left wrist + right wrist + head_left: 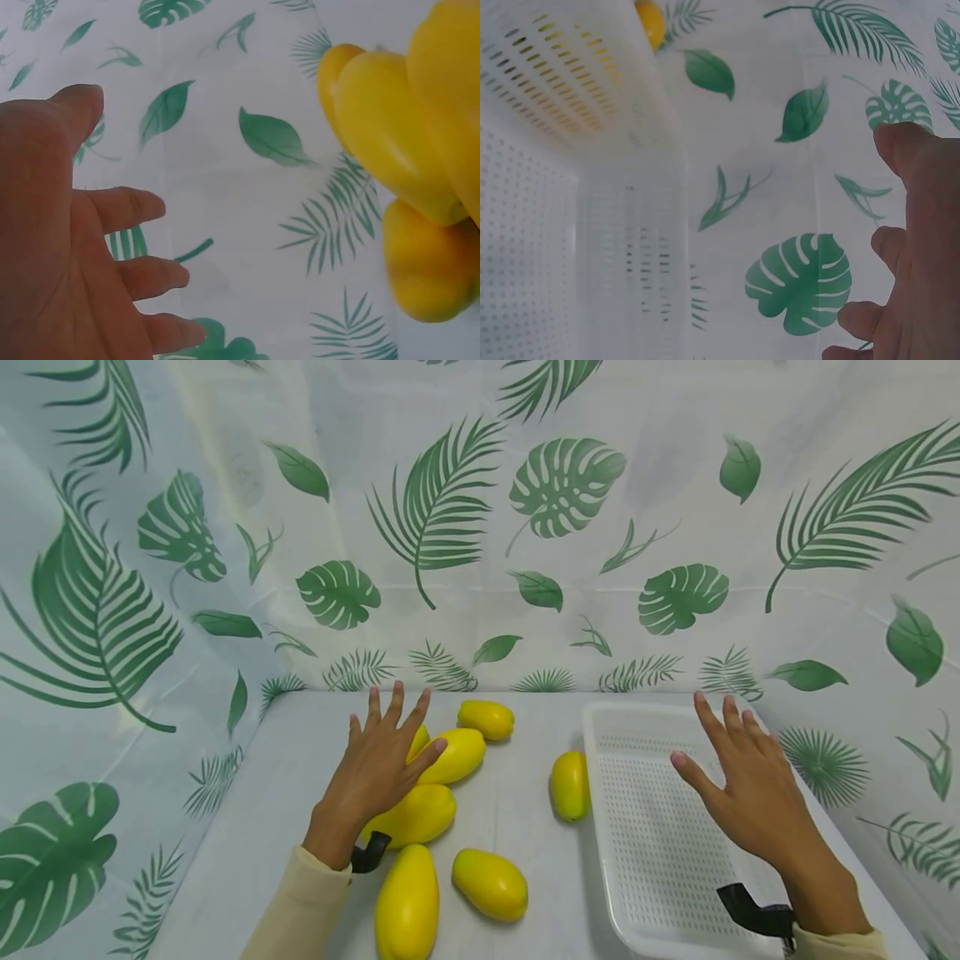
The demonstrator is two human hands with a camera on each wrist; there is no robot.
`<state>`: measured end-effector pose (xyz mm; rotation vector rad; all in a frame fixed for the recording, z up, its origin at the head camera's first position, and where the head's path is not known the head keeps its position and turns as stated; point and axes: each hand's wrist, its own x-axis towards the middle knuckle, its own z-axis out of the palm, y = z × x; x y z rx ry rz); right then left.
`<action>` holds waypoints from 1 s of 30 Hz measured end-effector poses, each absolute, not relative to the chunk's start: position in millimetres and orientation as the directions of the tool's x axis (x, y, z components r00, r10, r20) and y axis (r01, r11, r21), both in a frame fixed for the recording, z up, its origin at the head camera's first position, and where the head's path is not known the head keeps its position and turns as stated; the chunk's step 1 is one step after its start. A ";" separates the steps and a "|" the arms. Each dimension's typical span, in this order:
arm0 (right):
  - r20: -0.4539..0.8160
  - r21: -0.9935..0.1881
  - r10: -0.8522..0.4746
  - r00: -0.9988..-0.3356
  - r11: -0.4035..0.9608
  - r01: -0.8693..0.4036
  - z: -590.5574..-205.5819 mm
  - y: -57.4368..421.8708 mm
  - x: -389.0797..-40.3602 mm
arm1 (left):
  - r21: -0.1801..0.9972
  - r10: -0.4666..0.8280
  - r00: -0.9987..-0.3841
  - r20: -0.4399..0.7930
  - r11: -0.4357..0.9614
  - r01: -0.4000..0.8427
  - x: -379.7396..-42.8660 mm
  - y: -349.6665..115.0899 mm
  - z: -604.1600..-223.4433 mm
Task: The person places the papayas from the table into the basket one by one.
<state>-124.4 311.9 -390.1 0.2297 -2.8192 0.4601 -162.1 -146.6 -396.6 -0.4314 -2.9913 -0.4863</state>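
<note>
Both hands hover with fingers spread and hold nothing. My left hand [377, 764] is above a group of oblong yellow fruits, perhaps mangoes or small papayas, and partly hides them. Among these are a fruit [420, 816] by the wrist and one [459, 757] beyond the thumb. In the left wrist view, the palm and fingers stand apart from the yellow fruits [382, 124]. Over the white perforated basket [637, 827] is my right hand [757, 802], which touches nothing visible. One yellow fruit with a greenish end [570, 787] lies against the basket's left side.
A white-covered table [517, 827] bears everything. Nearer me lie a long yellow fruit [407, 902] and a shorter one [491, 885]; another [487, 720] sits toward the back. A leaf-printed sheet [465, 635] rises behind and on both sides.
</note>
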 end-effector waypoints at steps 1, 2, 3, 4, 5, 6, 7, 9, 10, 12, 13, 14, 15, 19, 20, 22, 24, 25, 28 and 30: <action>0.293 -0.290 -0.112 -0.950 0.936 -0.200 -391.0 313.8 -124.3 | 0.300 0.260 -0.958 0.122 0.910 0.285 -161.8 -147.6 -397.6; 0.292 -0.293 -0.115 -0.949 0.934 -0.203 -391.9 315.9 -124.1 | 0.297 0.257 -0.959 0.123 0.912 0.282 -161.7 -148.9 -398.7; 0.294 -0.296 -0.118 -0.949 0.933 -0.207 -392.9 318.1 -124.0 | 0.293 0.255 -0.959 0.126 0.914 0.282 -161.6 -150.1 -400.0; 0.295 -0.298 -0.120 -0.948 0.931 -0.211 -393.8 320.1 -123.8 | 0.287 0.253 -0.959 0.128 0.916 0.280 -161.5 -151.2 -401.3; 0.297 -0.301 -0.123 -0.947 0.929 -0.216 -394.9 322.2 -123.6 | 0.283 0.250 -0.960 0.129 0.918 0.277 -161.5 -152.1 -402.4; 0.300 -0.301 -0.126 -0.946 0.928 -0.219 -396.2 324.1 -123.6 | 0.278 0.246 -0.961 0.129 0.921 0.273 -161.3 -153.1 -403.5; 0.304 -0.300 -0.125 -0.944 0.928 -0.220 -397.5 325.9 -123.5 | 0.273 0.243 -0.962 0.127 0.924 0.269 -161.3 -154.1 -404.6; 0.307 -0.303 -0.125 -0.944 0.927 -0.221 -400.7 329.8 -123.5 | 0.274 0.238 -0.963 0.124 0.925 0.264 -161.1 -155.9 -406.5; 0.307 -0.304 -0.120 -0.944 0.928 -0.217 -402.3 331.6 -123.3 | 0.275 0.236 -0.964 0.123 0.925 0.262 -161.1 -156.9 -407.5; 0.306 -0.305 -0.112 -0.945 0.929 -0.209 -405.8 335.9 -123.1 | 0.277 0.231 -0.966 0.118 0.926 0.256 -161.0 -159.4 -409.8; 0.306 -0.307 -0.109 -0.946 0.929 -0.206 -407.1 338.1 -122.9 | 0.280 0.230 -0.966 0.120 0.925 0.255 -160.8 -160.7 -410.9; 0.304 -0.309 -0.107 -0.947 0.929 -0.204 -408.3 340.6 -122.9 | 0.283 0.227 -0.966 0.119 0.925 0.253 -160.6 -162.2 -412.2; 0.304 -0.308 -0.105 -0.947 0.930 -0.202 -409.2 343.1 -122.8 | 0.280 0.224 -0.968 0.117 0.927 0.248 -160.7 -163.8 -413.8; 0.303 -0.312 -0.111 -0.946 0.927 -0.209 -410.6 354.5 -122.7 | 0.278 0.206 -0.974 0.097 0.934 0.225 -160.7 -169.2 -420.0; 0.303 -0.312 -0.114 -0.946 0.926 -0.212 -410.6 357.2 -122.7 | 0.278 0.202 -0.975 0.092 0.935 0.220 -160.5 -170.4 -421.4; 0.300 -0.317 -0.117 -0.947 0.924 -0.215 -410.7 362.1 -122.3 | 0.281 0.195 -0.977 0.086 0.936 0.211 -160.2 -172.6 -424.1; 0.296 -0.321 -0.115 -0.948 0.923 -0.212 -411.6 366.6 -121.7 | 0.286 0.192 -0.978 0.081 0.936 0.207 -159.7 -174.2 -426.5; 0.293 -0.324 -0.112 -0.949 0.922 -0.209 -412.3 368.8 -121.3 | 0.292 0.190 -0.979 0.077 0.934 0.204 -159.6 -174.9 -427.8; 0.283 -0.343 -0.105 -0.954 0.917 -0.203 -415.1 375.6 -119.6 | 0.301 0.190 -0.980 0.064 0.932 0.200 -159.8 -176.8 -431.6; 0.272 -0.353 -0.099 -0.957 0.915 -0.195 -417.4 379.7 -118.3 | 0.312 0.188 -0.981 0.056 0.930 0.196 -160.3 -178.0 -434.4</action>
